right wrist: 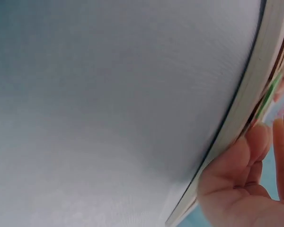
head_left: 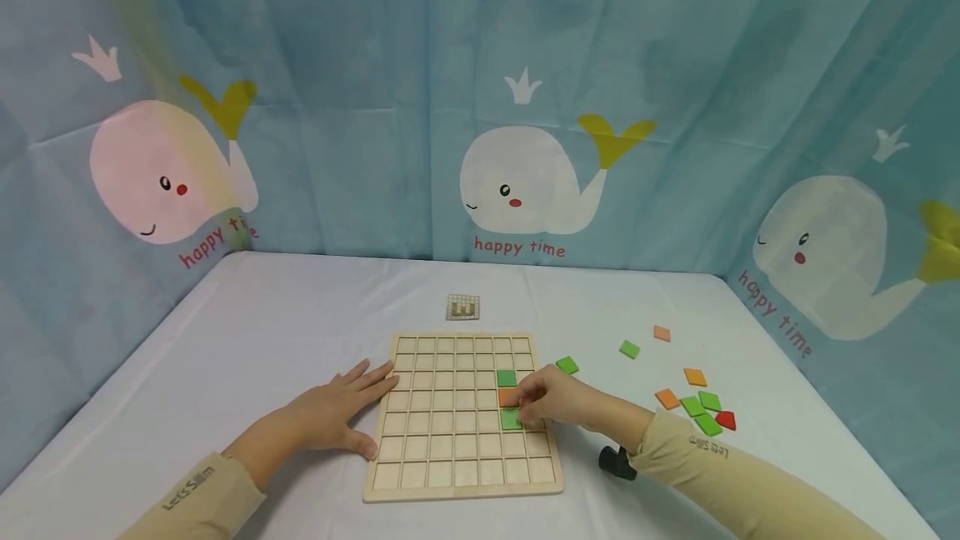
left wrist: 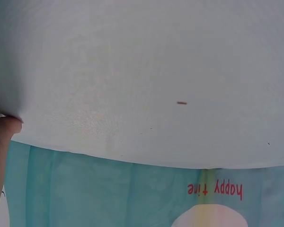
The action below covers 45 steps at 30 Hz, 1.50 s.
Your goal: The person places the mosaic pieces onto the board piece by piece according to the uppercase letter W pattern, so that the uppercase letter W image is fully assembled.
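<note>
A pale wooden grid board (head_left: 420,447) lies on the table. Along its right part, a dark green tile (head_left: 506,377), an orange tile (head_left: 507,397) and a light green tile (head_left: 511,419) sit in a column. My right hand (head_left: 551,397) reaches over the board's right edge, fingers curled, thumb at the light green tile and fingertips at the orange one; it pinches the light green tile at its cell. In the right wrist view, curled fingers (right wrist: 236,161) hide part of the tiles. My left hand (head_left: 330,411) lies spread, its fingertips touching the board's left edge.
Loose green tiles (head_left: 629,349), orange tiles (head_left: 695,377) and a red piece (head_left: 726,420) are scattered on the right. A small pattern card (head_left: 463,307) lies behind the board. A black object (head_left: 618,463) shows under my right wrist. Curtains (head_left: 360,182) surround the table.
</note>
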Motion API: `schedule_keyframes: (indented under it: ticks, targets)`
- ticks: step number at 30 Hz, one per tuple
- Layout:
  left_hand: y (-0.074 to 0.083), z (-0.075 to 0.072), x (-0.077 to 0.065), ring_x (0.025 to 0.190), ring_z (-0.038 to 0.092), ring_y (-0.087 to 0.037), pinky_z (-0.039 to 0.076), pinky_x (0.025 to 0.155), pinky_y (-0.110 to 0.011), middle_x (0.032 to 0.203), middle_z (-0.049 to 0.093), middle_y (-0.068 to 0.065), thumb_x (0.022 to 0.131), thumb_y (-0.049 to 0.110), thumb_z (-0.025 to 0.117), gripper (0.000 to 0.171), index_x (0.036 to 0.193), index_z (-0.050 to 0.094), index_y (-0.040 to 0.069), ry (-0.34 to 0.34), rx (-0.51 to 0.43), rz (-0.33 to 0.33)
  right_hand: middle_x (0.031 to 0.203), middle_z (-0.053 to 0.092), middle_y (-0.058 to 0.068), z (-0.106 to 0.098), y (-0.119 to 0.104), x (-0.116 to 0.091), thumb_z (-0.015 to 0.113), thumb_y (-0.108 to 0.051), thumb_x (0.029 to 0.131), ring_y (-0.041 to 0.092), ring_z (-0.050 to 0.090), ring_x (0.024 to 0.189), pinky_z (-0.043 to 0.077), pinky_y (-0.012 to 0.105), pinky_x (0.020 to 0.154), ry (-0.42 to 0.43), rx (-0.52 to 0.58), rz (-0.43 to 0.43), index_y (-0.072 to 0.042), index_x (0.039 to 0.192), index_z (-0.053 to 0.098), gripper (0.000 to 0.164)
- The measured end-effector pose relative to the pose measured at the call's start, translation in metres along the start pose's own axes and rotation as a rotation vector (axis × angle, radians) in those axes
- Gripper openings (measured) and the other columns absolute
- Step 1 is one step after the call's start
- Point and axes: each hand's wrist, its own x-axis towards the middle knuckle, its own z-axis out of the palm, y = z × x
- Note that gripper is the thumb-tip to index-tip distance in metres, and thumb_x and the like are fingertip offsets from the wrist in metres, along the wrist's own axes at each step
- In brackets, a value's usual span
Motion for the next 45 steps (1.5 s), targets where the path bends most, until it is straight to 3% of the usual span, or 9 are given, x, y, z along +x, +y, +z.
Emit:
schedule_keyframes:
  ticks: [7,19,26,32,38,45]
  targets:
    - [-0.002,0.001,-0.001,0.142,0.015,-0.048,0.023,0.106,-0.068,0.159,0.022,-0.014,0.072,0.066,0.066,0.104,0.151,0.033,0.006,0.001,0.004,0.009,0.077,0.061,0.000,-0.018,-0.001,-0.008,0.068,0.000,0.087,0.013,0.051,0.070,0.044,0.029,0.061,0.062,-0.013,0.003,0.002,0.107,0.071,0.020]
    - [-0.003,0.001,0.001,0.142,0.015,-0.048,0.024,0.106,-0.068,0.159,0.021,-0.013,0.073,0.066,0.065,0.104,0.152,0.032,0.007,-0.004,0.001,0.017,0.096,0.067,0.007,-0.069,-0.005,-0.035,0.066,-0.009,0.091,0.020,0.060,0.089,0.050,0.039,0.079,0.145,-0.083,0.060,0.002,0.117,0.066,0.028]
    - [-0.001,0.000,0.000,0.142,0.015,-0.047,0.023,0.106,-0.068,0.159,0.021,-0.013,0.072,0.066,0.065,0.104,0.152,0.033,0.007,-0.006,0.000,0.012,0.100,0.064,0.007,-0.093,0.005,-0.047,0.068,-0.013,0.091,0.023,0.060,0.092,0.051,0.045,0.084,0.101,-0.129,0.075,0.003,0.120,0.064,0.033]
    - [-0.001,0.000,-0.001,0.142,0.014,-0.047,0.023,0.106,-0.068,0.159,0.020,-0.014,0.072,0.066,0.065,0.105,0.152,0.032,0.006,-0.008,-0.005,0.008,0.104,0.064,0.010,-0.107,0.025,-0.057,0.071,-0.012,0.088,0.024,0.058,0.094,0.052,0.038,0.079,0.005,-0.225,0.049,0.001,0.115,0.067,0.030]
    - [-0.002,0.000,0.000,0.142,0.015,-0.047,0.023,0.106,-0.067,0.159,0.021,-0.014,0.073,0.066,0.064,0.104,0.152,0.032,0.006,0.013,0.013,0.017,0.106,0.061,0.009,-0.118,0.052,-0.070,0.075,-0.014,0.085,0.027,0.050,0.095,0.051,0.030,0.067,-0.019,-0.299,0.036,-0.004,0.110,0.068,0.028]
    - [-0.001,0.000,0.000,0.142,0.014,-0.047,0.023,0.107,-0.067,0.159,0.021,-0.014,0.072,0.066,0.065,0.105,0.152,0.032,0.006,0.000,0.013,0.002,0.090,0.050,0.005,-0.124,0.076,-0.082,0.079,-0.018,0.082,0.016,0.045,0.079,0.038,0.024,0.062,-0.035,-0.344,-0.010,-0.009,0.108,0.067,0.030]
